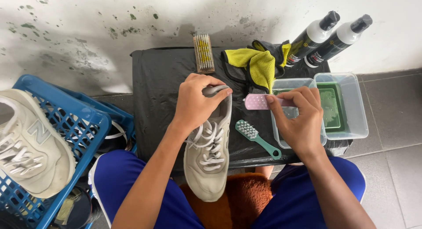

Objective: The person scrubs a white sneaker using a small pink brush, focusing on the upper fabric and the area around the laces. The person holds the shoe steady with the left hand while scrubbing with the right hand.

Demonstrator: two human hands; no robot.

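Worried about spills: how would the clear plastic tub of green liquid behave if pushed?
The clear plastic tub looks thin-walled, so it probably flexes. Its green liquid would likely slosh. It overhangs the black-covered table, so it might tip.

Matt suede-like sneaker [210, 158] (woven laces), glossy pink plastic brush [257, 101], clear smooth plastic tubs [358, 119], crinkled black sheeting [162, 75]

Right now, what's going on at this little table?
A seated person is working on a grey sneaker that lies on a black-covered table. The left hand grips the shoe at its heel end, while the right hand holds a pink brush above a clear plastic tub. A teal brush lies beside the shoe. The matching sneaker sits in a blue basket.
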